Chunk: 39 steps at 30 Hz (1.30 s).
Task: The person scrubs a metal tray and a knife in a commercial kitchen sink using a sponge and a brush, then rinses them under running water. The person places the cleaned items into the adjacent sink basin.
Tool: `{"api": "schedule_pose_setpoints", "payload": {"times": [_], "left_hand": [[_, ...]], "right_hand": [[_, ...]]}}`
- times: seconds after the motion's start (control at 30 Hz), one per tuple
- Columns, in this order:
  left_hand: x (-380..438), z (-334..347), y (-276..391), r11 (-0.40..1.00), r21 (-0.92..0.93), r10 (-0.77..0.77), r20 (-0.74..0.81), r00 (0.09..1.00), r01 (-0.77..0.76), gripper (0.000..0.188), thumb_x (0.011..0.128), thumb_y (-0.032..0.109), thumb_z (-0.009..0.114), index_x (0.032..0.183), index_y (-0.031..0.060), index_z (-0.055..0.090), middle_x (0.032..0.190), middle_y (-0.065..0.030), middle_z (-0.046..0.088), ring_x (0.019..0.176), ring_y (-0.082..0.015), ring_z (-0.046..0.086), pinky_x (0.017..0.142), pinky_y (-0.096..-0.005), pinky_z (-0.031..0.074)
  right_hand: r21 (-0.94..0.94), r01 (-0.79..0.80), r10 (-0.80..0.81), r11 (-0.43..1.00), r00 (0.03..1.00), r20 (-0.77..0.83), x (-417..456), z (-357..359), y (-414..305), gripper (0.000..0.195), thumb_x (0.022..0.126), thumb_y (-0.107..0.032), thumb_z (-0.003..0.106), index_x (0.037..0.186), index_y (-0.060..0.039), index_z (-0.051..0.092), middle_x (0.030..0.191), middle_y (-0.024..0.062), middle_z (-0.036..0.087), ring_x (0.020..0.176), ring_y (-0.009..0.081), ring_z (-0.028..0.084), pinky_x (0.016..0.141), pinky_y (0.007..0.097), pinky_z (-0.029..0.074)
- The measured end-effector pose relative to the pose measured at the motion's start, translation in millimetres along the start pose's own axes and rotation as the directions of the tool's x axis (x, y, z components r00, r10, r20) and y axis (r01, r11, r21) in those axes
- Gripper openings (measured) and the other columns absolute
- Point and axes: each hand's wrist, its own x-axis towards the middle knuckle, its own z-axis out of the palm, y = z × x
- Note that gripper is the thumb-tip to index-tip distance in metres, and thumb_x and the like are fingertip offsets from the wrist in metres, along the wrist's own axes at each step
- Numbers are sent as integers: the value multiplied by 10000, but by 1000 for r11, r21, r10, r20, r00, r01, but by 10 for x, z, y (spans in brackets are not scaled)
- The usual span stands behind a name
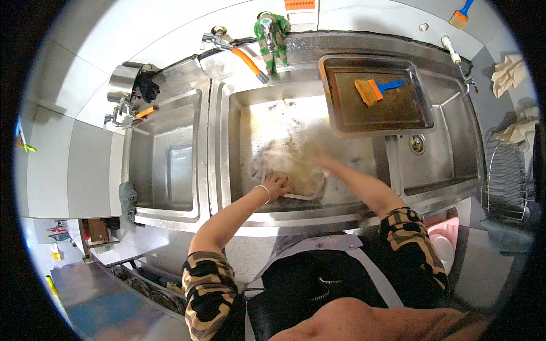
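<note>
In the middle basin of a stainless steel sink [384, 170], a shallow tray [303, 197] lies low against the near wall. My left hand [277, 185], with a white band at the wrist, holds the tray at its left side, fingers over the rim. Above the tray's right part is my right hand [327, 165], smeared by motion. A blurred grey-brown patch [322, 140] lies just beyond its fingers; whether it is a scrubber in the hand or splashing water I cannot tell. Cloudy, dirty water and dark specks cover much of the basin floor.
A brown-stained metal tray [341, 121] bridges the middle and right basins, with a blue-handled brush [375, 90] lying in it. An orange-sleeved faucet [245, 62] and a cloth-wrapped tap [266, 32] stand behind. The left basin [143, 166] adjoins; a grey cloth [128, 200] hangs on its edge.
</note>
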Motion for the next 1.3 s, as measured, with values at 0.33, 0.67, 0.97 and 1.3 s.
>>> {"api": "schedule_pose_setpoints", "payload": {"times": [0.33,0.67,0.97,1.3], "left_hand": [[-1485,-1299,189,810,-529,-159,-616,772,-255,244,1016,220,570,1098,-4,623,1156,-172,609,1087,-319,594,978,-387,472],[-2294,-1393,-55,-100,-820,-643,-379,665,-563,216,995,213,619,1113,48,694,989,12,700,909,-100,618,850,-256,481],[-2336,-142,-213,-459,-488,-600,-447,664,-743,292,1001,236,623,1241,71,648,1146,-3,701,998,-100,642,914,-273,511],[-4857,54,-1622,351,-753,-514,-651,558,-556,245,928,98,707,1169,66,681,821,74,593,757,-17,504,656,-191,401]], "right_hand": [[407,-300,76,863,873,482,-1351,-509,-849,659,957,-565,585,1178,54,554,1037,197,673,885,303,705,775,376,602],[-214,793,-820,570,566,-86,-1726,-517,-1042,656,882,-267,775,1376,-30,415,1217,117,568,1171,214,556,967,382,486],[325,515,-495,793,856,-147,-1924,118,-1364,874,856,-168,792,1544,-58,265,1328,116,553,1159,223,583,1022,349,462],[-241,878,-909,414,415,-48,-2354,2184,-3560,651,744,-151,872,1314,-76,567,1272,93,616,1149,208,599,989,360,483]]}}
